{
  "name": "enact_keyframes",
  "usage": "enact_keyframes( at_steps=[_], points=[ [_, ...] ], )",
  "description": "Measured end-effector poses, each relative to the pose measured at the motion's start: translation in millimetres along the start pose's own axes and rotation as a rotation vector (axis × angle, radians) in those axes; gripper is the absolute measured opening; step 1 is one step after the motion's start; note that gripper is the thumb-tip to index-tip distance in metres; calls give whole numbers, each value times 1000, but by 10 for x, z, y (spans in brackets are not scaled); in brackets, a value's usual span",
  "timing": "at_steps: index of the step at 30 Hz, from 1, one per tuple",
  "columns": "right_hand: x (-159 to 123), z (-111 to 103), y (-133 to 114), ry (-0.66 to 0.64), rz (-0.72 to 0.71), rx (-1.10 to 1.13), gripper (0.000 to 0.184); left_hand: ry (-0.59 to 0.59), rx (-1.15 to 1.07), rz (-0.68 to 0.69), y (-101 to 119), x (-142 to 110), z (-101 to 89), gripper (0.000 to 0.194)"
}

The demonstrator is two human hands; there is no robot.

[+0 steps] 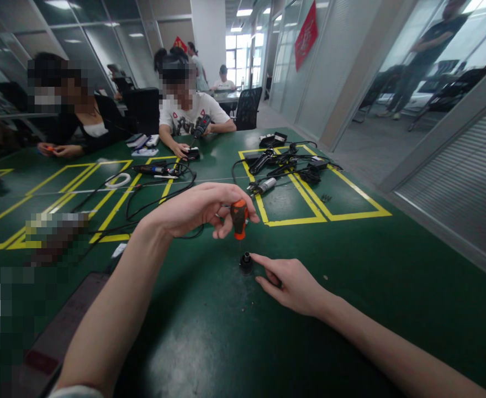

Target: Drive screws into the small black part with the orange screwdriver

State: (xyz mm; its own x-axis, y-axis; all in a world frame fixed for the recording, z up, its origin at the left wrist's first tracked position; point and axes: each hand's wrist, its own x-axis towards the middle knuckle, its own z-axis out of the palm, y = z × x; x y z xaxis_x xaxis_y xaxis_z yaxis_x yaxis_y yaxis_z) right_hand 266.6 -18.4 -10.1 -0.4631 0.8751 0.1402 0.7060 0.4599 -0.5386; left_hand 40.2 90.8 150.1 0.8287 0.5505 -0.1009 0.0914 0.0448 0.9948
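Note:
My left hand is closed around the orange and black handle of a screwdriver, held upright with its thin shaft pointing down. Beneath it, a small black round part with a metal collar stands on the green table. Whether the screwdriver's tip touches this part I cannot tell. From the right, my right hand reaches in with its index fingertip at the part's upper edge. Its thumb stays apart from the part, and its other fingers are partly hidden.
Black cables and tools lie within yellow tape ahead. Further left are a corded tool and a white coil. Across the table a person holds a power drill; another person sits at the left.

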Motion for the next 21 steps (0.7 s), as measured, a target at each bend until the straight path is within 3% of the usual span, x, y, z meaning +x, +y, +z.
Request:
enact_keyframes(
  at_steps=[7,21],
  points=[
    [1,-16,-17,4,-4,-10,52,39,-46,-6,-10,5,17,18],
    [3,-7,-8,-6,4,-4,52,25,30,19,0,2,24,25]
  ],
)
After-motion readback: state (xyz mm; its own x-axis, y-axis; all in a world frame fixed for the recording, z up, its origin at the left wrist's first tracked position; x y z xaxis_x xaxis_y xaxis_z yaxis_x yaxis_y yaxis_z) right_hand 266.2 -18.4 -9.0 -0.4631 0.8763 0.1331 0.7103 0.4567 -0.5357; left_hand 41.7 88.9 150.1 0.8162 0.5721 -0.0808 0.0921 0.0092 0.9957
